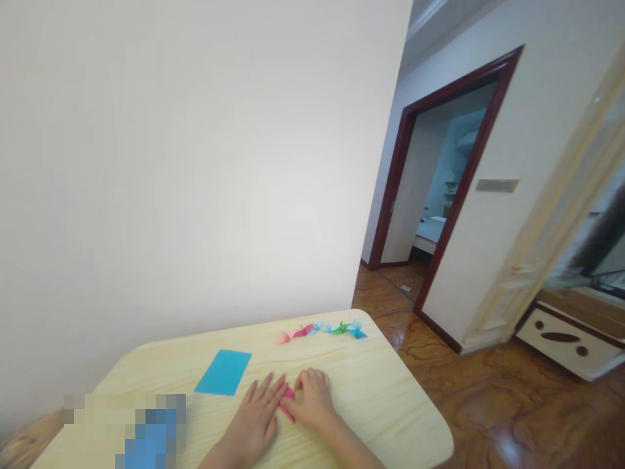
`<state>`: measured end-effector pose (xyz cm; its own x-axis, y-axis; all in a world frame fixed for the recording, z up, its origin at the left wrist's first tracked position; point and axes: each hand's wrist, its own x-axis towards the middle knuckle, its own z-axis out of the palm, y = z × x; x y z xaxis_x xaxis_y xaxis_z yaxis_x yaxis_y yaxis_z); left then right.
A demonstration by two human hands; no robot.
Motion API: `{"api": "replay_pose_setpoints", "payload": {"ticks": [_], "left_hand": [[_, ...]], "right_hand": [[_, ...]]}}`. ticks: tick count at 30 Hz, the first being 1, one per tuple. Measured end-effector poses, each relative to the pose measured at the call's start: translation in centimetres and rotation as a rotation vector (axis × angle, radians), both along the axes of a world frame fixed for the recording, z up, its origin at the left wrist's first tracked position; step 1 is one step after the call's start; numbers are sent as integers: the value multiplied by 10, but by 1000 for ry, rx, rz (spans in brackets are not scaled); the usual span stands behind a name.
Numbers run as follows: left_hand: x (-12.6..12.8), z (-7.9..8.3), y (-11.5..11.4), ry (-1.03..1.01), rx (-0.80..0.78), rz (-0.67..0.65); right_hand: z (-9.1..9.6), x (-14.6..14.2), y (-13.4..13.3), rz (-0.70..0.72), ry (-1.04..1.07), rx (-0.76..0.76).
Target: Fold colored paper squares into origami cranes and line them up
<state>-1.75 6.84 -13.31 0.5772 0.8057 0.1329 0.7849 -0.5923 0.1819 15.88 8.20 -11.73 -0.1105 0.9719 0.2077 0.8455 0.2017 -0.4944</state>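
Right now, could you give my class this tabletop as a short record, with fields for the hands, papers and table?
Left hand: palm down, fingertips at the pink paper
Right hand: fingers curled, at the pink paper
Blue sheet: flat, beyond the left hand
Folded paper figures: multicoloured row near the far edge
Table: pale, wood-grained, rounded corners

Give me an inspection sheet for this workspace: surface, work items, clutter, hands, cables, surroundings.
Surface: pale wood-grain table with rounded corners.
Work items: small pink paper between the hands; flat blue sheet beyond the left hand; row of colourful folded paper figures farther back.
Clutter: cannot fully tell; a pixelated patch hides the lower-left area.
Hands: left hand has its fingers extended, touching the pink paper; right hand has its fingers curled at it.
Cables: nothing seen.
Surroundings: white wall, dark-red door frame, glossy brown floor.
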Motion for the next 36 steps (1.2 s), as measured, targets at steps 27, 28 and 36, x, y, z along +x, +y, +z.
{"api": "replay_pose_setpoints", "payload": {"ticks": [27,28,36], "left_hand": [[12,-16,-37,-77,22,466],[12,-18,-39,-88,24,477],[3,-10,-34,-170,20,441]], "right_hand": [[14,13,-25,343,11,2],[15,9,-26,393,-4,9],[7,-1,-14,442,-67,55]]}}
